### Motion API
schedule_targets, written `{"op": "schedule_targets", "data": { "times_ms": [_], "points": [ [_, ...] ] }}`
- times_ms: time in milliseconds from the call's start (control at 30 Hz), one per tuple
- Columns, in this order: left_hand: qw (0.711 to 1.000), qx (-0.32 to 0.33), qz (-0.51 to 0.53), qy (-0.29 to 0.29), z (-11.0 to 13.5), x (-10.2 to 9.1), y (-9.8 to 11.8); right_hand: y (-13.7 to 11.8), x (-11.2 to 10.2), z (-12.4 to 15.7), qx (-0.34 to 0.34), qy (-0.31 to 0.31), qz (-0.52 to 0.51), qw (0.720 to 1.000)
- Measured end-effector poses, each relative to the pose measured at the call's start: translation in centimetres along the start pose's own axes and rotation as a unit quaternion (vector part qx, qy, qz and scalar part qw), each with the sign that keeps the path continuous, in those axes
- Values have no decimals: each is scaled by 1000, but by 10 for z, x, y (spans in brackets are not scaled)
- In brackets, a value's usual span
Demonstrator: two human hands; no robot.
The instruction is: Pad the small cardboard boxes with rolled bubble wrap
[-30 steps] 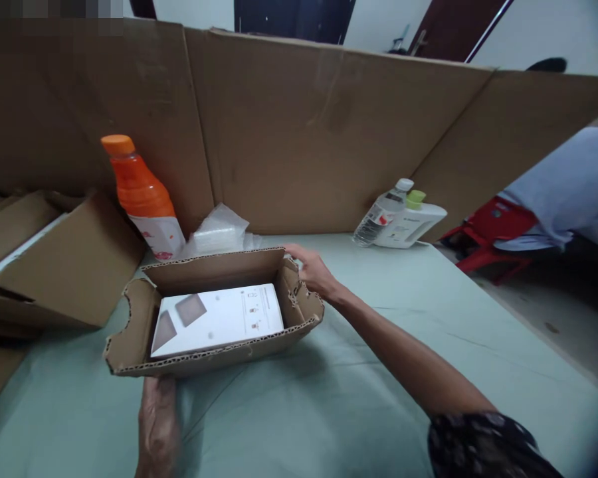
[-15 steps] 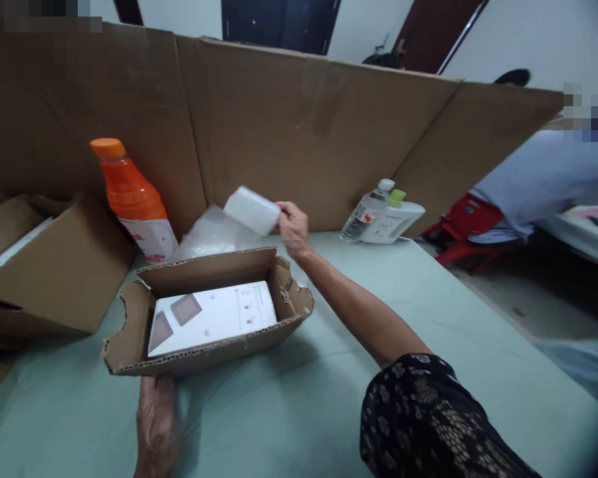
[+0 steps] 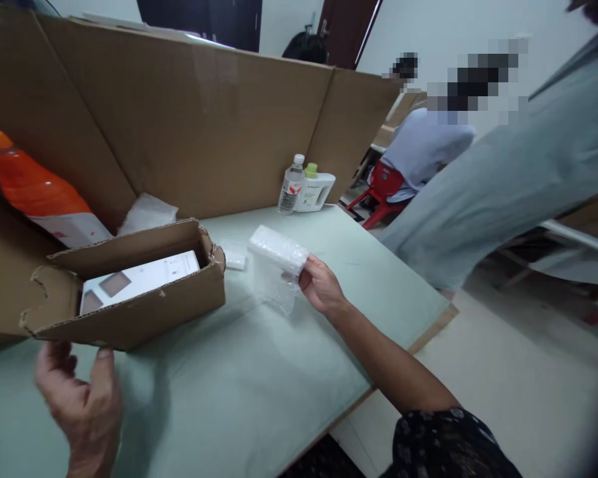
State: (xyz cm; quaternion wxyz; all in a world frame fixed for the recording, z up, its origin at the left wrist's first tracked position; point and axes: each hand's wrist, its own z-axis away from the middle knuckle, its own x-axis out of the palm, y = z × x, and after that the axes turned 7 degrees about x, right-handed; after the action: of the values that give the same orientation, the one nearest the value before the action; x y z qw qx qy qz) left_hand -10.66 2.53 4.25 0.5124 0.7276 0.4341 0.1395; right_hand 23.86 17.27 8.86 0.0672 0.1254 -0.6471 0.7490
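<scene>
A folded piece of clear bubble wrap is pinched in the fingers of my right hand, with a loose layer hanging down over the table. To the left stands an open cardboard box, and inside it lies a white box printed with brown squares and small pictures. My left hand is at the lower front edge of the cardboard box, thumb and fingers spread apart. Its fingertips meet or nearly meet the cardboard; whether they press on it I cannot tell.
An orange bottle leans at the left, beside more bubble wrap. Another small piece of bubble wrap lies behind the box. A water bottle and a white jug stand by the cardboard partition. A person sits beyond.
My right hand has brought the bubble wrap forward, away from the partition, to the right of the box. My left hand's fingers have spread at the box's front edge. The view has turned right.
</scene>
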Motion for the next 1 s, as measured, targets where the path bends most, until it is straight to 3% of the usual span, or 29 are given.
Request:
{"op": "schedule_targets", "data": {
  "times_ms": [100, 167, 233, 300, 400, 467, 533, 600, 700, 767, 833, 900, 1000],
  "points": [
    [998, 56, -10, 6, 22, -9, 38, -4, 19, 28, 24, -41, -37, 998],
    [996, 34, 53, -67, 44, -4, 53, 3, 37, 44, 57, -77, -63, 993],
    [976, -45, 137, -162, 67, 7, 60, 19, 54, 58, 104, -121, -85, 983],
    [935, -162, 211, -234, 86, 16, 61, 38, 63, 70, 152, -151, -99, 972],
    [886, -300, 246, -256, 104, 15, 59, 61, 52, 82, 227, -142, -101, 958],
    [892, -333, 202, -230, 111, 2, 54, 65, 33, 90, 240, -105, -83, 962],
    [903, -340, 151, -215, 116, -14, 47, 60, 13, 100, 196, -68, -32, 978],
    [901, -348, 116, -232, 120, -27, 41, 51, 3, 112, 128, -78, 44, 988],
    [886, -355, 98, -281, 125, -38, 39, 45, 16, 124, 74, -222, 154, 960],
    [878, -353, 98, -309, 127, -41, 45, 50, 35, 120, 63, -352, 217, 908],
    [874, -348, 95, -324, 128, -43, 56, 61, 53, 105, 50, -434, 276, 856],
    [875, -350, 92, -322, 130, -47, 65, 72, 59, 82, 24, -415, 338, 844],
    [875, -362, 95, -306, 136, -56, 74, 78, 45, 52, -84, -216, 429, 873]
  ]
}}
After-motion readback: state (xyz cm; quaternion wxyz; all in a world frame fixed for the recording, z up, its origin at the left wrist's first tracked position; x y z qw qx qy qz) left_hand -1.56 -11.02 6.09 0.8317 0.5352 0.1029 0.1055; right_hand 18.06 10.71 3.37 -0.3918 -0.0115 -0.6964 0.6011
